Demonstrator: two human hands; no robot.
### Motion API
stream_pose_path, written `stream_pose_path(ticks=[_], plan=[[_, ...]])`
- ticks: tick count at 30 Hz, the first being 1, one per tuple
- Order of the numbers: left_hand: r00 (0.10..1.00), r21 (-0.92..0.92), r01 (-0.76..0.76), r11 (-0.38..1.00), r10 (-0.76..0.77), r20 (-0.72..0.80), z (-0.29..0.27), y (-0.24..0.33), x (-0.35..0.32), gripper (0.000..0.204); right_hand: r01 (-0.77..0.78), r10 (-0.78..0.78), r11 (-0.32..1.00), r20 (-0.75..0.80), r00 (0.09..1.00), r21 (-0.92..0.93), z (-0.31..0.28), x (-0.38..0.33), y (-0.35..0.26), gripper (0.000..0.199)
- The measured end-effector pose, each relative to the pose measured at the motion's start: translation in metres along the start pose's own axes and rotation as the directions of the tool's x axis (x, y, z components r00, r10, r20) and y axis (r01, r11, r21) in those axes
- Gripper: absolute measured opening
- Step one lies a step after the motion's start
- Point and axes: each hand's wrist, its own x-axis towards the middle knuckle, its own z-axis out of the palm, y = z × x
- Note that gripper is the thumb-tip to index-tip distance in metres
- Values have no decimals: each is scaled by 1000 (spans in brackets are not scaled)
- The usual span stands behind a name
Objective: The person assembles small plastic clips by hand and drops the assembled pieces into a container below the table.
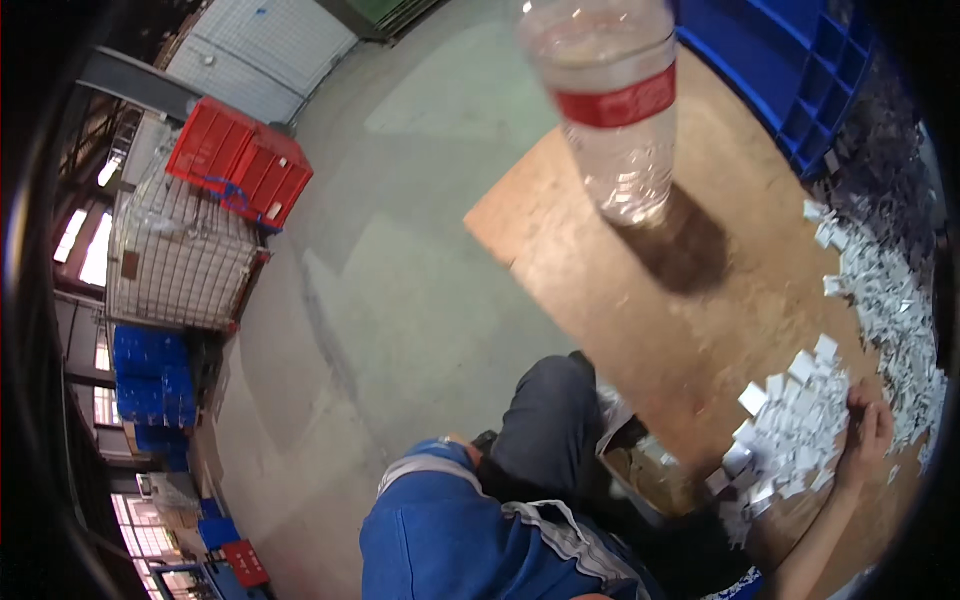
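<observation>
My right hand (868,432) rests on the brown tabletop (640,330), against the right side of a heap of small flat white pieces (795,425). Its fingers are partly bent and I see nothing held in them. Only a sliver of my left hand (460,441) shows past the blue sleeve, beside my dark-trousered knee; its fingers are hidden. Toward the far part of the table stands a clear plastic bottle (625,150) with a red label, apart from both hands. Several white pieces reach the table's near edge.
A larger spread of white pieces (890,310) lies along the right. Behind it stands a blue plastic crate (745,60). An open box (640,480) sits below the table edge by my knee. Across the grey floor are red crates (240,160) on a mesh cage and blue bins (152,375).
</observation>
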Motion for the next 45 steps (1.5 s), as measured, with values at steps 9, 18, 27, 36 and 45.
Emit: stream_pose_path(ticks=[9, 18, 27, 36, 45], plan=[[557, -870, 20, 493, -728, -400, 57, 20, 56, 39, 18, -25, 990, -48, 999, -140, 17, -4, -22, 17], [962, -71, 30, 997, -10, 271, -24, 2, -53, 75, 78, -78, 997, -44, 996, -7, 9, 15, 22, 16], [192, 93, -813, 575, 415, -890, -1, 16, 58, 24, 170, -199, 953, -95, 975, -250, 44, -6, -20, 24], [-706, 714, -617, -331, 633, -317, -23, 198, -232, 31, 105, -113, 989, -73, 991, -107, 50, 9, -27, 28], [-404, 730, -664, -163, 899, -167, 5, 332, -246, 85, 254, -255, 929, 32, 967, -270, 37, -7, -21, 40]])
